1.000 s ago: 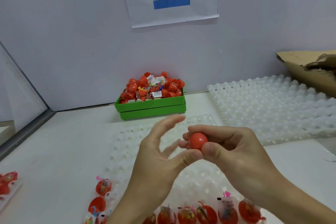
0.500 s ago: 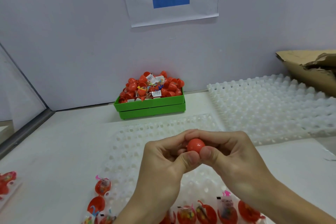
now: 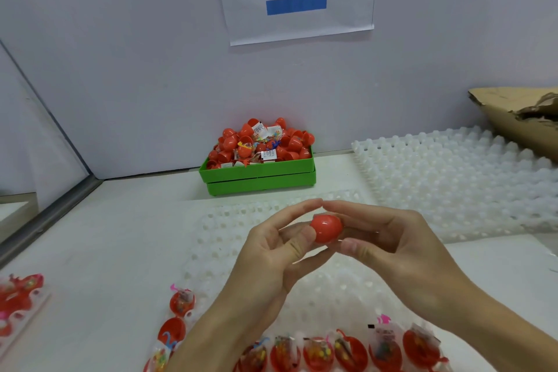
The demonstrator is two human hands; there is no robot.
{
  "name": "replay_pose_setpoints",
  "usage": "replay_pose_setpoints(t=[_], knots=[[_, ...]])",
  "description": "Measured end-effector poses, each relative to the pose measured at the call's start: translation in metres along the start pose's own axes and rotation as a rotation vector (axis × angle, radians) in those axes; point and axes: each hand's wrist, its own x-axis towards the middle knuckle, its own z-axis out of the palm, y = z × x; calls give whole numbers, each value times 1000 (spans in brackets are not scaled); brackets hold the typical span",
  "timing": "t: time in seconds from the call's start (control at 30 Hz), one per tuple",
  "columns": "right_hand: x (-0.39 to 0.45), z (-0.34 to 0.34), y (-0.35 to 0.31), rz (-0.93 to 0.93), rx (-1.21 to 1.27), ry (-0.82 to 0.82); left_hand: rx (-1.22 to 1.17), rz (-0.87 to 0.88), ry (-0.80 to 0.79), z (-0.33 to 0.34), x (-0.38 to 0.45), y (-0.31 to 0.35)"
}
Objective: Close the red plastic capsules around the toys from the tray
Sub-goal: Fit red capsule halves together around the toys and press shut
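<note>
A closed red capsule [image 3: 326,228] is held between both hands above the white dimpled tray [image 3: 211,229]. My left hand [image 3: 271,254] pinches its left end with thumb and fingers. My right hand [image 3: 389,241] grips its right end, thumb below and fingers over the top. Along the tray's near edge sit several open red capsule halves with bagged toys [image 3: 350,353] in them. Two more filled halves [image 3: 181,302] stand at the tray's left corner.
A green bin [image 3: 259,177] heaped with red capsule halves and toy bags stands against the back wall. A second white dimpled tray [image 3: 453,178] lies at the right, with torn cardboard [image 3: 519,118] behind it. More red halves [image 3: 18,296] sit at the far left.
My left hand's fingers closed round the capsule beside the right hand, and the fingers have now eased apart, showing more of the closed capsule.
</note>
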Motion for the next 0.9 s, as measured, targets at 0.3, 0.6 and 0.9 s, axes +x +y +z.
replay_pose_setpoints(t=[0.3, 0.6, 0.9], knots=[[2, 0, -2, -12, -97, 192, 250, 108, 42, -4, 0, -7], [2, 2, 4, -88, -267, 207, 577, 263, 242, 9, -3, -6], [3, 5, 11, -78, -302, 180, 822, 276, 152, 3, -6, -2]])
